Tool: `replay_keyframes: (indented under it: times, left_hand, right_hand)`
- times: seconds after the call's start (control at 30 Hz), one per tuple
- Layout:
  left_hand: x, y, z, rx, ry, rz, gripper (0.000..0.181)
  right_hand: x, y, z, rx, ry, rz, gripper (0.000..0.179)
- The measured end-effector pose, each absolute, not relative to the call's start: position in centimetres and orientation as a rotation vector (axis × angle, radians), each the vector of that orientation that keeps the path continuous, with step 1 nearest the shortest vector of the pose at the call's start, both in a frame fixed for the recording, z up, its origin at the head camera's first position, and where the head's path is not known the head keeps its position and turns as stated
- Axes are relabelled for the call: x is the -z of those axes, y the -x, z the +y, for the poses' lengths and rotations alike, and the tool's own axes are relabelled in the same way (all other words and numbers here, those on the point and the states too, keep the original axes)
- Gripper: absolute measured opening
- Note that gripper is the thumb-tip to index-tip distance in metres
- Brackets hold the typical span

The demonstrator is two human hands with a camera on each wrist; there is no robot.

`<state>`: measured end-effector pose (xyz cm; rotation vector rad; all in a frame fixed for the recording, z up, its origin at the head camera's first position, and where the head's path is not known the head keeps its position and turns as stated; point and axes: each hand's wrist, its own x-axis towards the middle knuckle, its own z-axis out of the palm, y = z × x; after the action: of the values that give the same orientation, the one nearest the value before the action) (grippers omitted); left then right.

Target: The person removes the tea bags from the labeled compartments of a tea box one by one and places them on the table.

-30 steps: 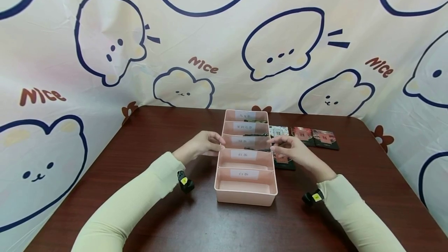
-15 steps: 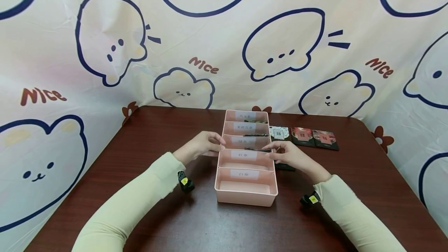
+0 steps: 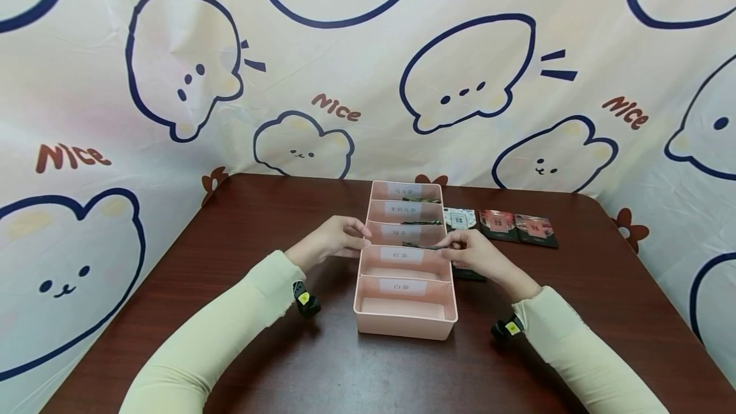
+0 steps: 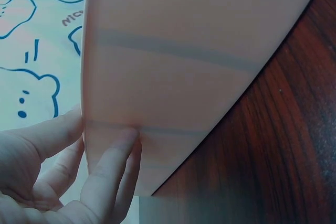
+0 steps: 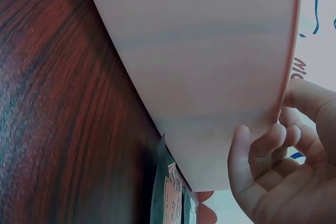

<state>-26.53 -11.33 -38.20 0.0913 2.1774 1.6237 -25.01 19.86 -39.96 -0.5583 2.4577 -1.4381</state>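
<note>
A long pink divided box (image 3: 405, 324) stands on the table, each compartment bearing a white paper label with Chinese tea names. My left hand (image 3: 333, 238) grips its left rim beside the middle compartment, one finger over the edge and others against the outer wall (image 4: 173, 87). At the opposite rim, my right hand (image 3: 474, 254) has bent fingers reaching over the edge, fingertips right at the end of a dark tea packet (image 3: 418, 246) in the middle compartment. Whether they pinch it I cannot tell. Dark packets also lie in the two farther compartments; the two nearest hold nothing visible.
Right of the box several flat tea packets lie on the dark wood table (image 3: 276, 363): a whitish one (image 3: 460, 217), two red ones, including the rightmost packet (image 3: 536, 229), and a dark one (image 3: 470, 275) partly under my right hand. A printed cloth (image 3: 368, 69) hangs behind.
My right hand has moved slightly left and down, from outside the right rim to over it by the packet's end. My left hand has stayed at the left rim.
</note>
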Motion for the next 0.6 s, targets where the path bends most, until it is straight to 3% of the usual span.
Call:
replay_keyframes:
  times: [0.6]
  left_hand:
    - [38.2,26.5,-11.3,-1.626,-0.097,2.176,0.021]
  right_hand:
    - [37.0,24.2,20.1,1.644,0.612,2.483,0.018]
